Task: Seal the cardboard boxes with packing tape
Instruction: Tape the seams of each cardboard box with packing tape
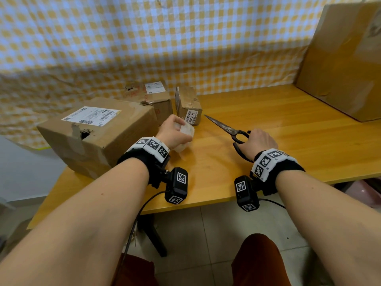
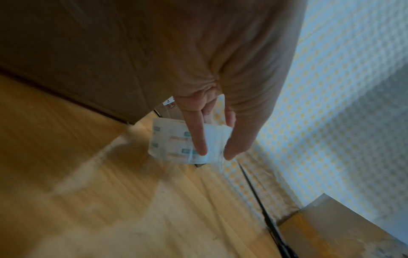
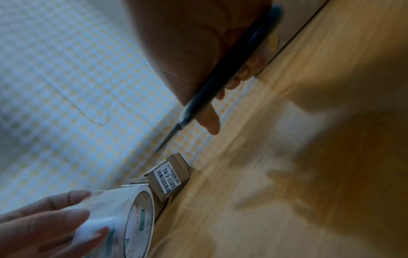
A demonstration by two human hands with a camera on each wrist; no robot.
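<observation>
1. The step in hand looks like getting tape and cutter ready before the first seal. The left hand [image 1: 172, 134] holds the roll of clear packing tape [image 1: 185, 137] over the desk [image 1: 268, 124], just right of the large cardboard box [image 1: 97, 135].
2. To do this well, I would find the loose end of the tape first; it does not show in any view, so feel round the roll for it.
3. Anchor the end on one side of the large box, then draw the strip across the torn patch on top, keeping it taut so it lies flat.
4. Left grip: fingers [image 2: 198, 137] and thumb curl round the outer face of the roll, closed on it firmly.
5. Right grip: the right hand [image 1: 260, 144] is wrapped round the handles of the dark scissors [image 1: 228, 129], blades together and pointing away towards the two small boxes [image 1: 188, 106] at the back.
6. Keep the scissor tips low and aimed off the left hand while the strip is pulled.
7. A bigger box [image 1: 342, 62] stands well apart at the right end of the desk.
</observation>
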